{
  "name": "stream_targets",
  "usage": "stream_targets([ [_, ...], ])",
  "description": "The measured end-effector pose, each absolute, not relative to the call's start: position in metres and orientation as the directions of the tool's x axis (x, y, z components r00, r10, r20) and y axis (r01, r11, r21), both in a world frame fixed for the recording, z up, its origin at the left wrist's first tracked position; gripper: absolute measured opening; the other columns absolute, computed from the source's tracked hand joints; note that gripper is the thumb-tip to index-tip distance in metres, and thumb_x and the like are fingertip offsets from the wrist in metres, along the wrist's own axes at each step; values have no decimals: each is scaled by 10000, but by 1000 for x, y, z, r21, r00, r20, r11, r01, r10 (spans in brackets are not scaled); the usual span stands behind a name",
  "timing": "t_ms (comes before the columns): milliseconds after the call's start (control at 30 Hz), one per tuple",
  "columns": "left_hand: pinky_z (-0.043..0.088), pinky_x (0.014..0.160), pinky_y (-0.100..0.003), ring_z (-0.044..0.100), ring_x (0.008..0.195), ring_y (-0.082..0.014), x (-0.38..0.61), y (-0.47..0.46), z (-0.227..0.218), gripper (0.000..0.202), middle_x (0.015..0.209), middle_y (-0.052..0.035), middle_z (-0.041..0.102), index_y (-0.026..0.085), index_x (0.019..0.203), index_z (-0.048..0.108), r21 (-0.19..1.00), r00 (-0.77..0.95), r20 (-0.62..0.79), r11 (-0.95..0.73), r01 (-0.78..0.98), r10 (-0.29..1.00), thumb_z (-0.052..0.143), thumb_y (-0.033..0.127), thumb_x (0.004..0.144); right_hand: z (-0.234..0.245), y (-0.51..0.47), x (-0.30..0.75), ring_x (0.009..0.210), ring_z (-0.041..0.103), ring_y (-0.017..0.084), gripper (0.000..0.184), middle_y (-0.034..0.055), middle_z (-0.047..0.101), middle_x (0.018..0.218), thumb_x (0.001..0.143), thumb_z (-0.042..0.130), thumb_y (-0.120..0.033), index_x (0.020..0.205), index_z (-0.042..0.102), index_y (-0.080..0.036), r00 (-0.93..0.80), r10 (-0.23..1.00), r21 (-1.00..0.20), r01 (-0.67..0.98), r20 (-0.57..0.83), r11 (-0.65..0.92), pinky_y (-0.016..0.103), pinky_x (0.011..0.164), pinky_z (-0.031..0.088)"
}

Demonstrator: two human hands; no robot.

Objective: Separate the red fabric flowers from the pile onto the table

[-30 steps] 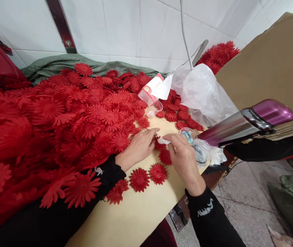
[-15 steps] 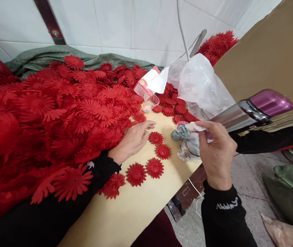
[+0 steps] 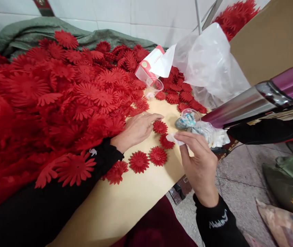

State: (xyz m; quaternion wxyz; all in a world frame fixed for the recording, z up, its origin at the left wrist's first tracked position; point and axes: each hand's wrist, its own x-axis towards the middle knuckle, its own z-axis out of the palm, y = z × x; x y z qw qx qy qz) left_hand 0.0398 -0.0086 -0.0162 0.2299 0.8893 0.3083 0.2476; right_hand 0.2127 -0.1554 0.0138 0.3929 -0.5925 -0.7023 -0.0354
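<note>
- Small red print and a round greenish emblem mark the red-and-white cardboard box [image 3: 153,63]; its print is too small to read.
- White stitched lettering runs across the black fabric right cuff [image 3: 217,219], too indistinct to read with certainty; the black fabric left cuff [image 3: 95,153] bears a small white figure.
- The soft white crumpled scrap [image 3: 173,138] is pinched between thumb and fingertips of the right hand [image 3: 200,163]. Its long axis runs sideways, free end pointing left, over the edge of a small dark-red many-petalled flower [image 3: 165,140]; whether they touch cannot be told.
- The left hand [image 3: 137,130] is open and palm down, fingers loosely extended, just beside another small red flower [image 3: 160,127].
- These flowers and further ones lie face up in a curved row on the pale yellow smooth surface [image 3: 105,212].
- A heap of bright red thin-petalled flowers [image 3: 84,92] fills the left side, over wrinkled green woven sheeting [image 3: 90,37].
- A clear round plastic cup [image 3: 155,85] is tilted near the box.
- A shiny steel-and-purple cylindrical flask [image 3: 267,94] slants up to the right, beside a crinkled translucent plastic bag [image 3: 210,65].
</note>
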Motion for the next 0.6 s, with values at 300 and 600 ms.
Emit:
stream_targets([
  [300, 480, 1149, -394, 629, 1288, -193, 41, -10, -12, 533, 1387, -37, 692, 228, 1392, 600, 548, 692, 234, -680, 487, 683, 442, 46, 917, 0, -179, 158, 1168, 662, 206, 310, 88, 744, 1198, 1012, 507, -42, 1246, 655, -183, -336, 841, -558, 635, 425, 535, 396, 991, 580],
  [600, 518, 1090, -382, 660, 1218, -196, 43, -9, -11, 493, 1316, -36, 726, 271, 1349, 637, 513, 673, 220, -671, 536, 706, 461, 76, 932, 11, -190, 171, 1072, 679, 179, 375, 50, 745, 1107, 938, 588, 35, 1181, 682, -234, 27, 811, -559, 738, 584, 378, 369, 944, 557],
])
